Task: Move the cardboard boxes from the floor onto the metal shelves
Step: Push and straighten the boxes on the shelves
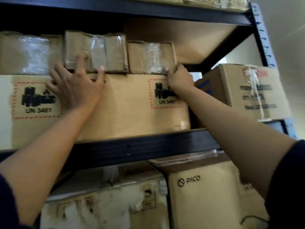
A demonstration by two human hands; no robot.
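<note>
Both hands reach up to the metal shelf [140, 146]. Left hand [74, 86] is spread flat, its fingers straight, pressing on the middle small box [105, 52] and the big box [128, 106] under it. Right hand [179, 78] curls its fingers round the bottom right corner of the right small box [151, 58]. Three small taped boxes sit in a row on top of the big box, which has fire stickers on it. Another box [254, 91] stands off to the right. More boxes, one marked PICO [206, 195], sit on the shelf below.
</note>
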